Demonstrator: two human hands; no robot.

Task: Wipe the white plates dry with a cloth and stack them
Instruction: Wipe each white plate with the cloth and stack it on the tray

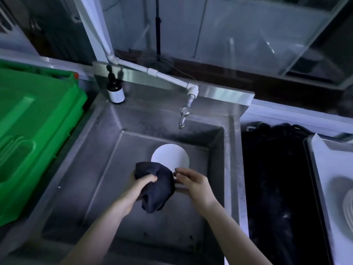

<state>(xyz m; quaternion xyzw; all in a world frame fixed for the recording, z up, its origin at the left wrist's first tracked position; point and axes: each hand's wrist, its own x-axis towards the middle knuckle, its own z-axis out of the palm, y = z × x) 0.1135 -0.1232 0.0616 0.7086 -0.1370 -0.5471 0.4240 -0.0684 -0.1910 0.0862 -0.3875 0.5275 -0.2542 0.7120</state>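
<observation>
Both forearms reach in from the bottom edge, over the steel sink (232, 150). Left hand (142, 183) is clenched tight on a bunched dark cloth (158, 186), fingers curled into the fabric, and the wad is pressed against the near-left edge of a white plate (172, 155). Right hand (193, 181) sits at the plate's near rim, thumb above and fingers below, and appears to pinch it; the contact is partly hidden by the cloth. The plate is held tilted above the basin, below the tap (183, 119), probably so drips fall into the sink and one hand steadies while the other rubs. Wiping looks under way, stacking not yet done for this one. The basin holds nothing else that I can make out. A pump bottle (115, 91) stands on the back-left ledge. To the left is a green crate (38, 115), contents not visible. To the right is a dark bin (277, 178), contents black and unreadable. Beyond it a tray (313, 169) carries pale dishes (348, 205) at the frame edge, likely the stack.
</observation>
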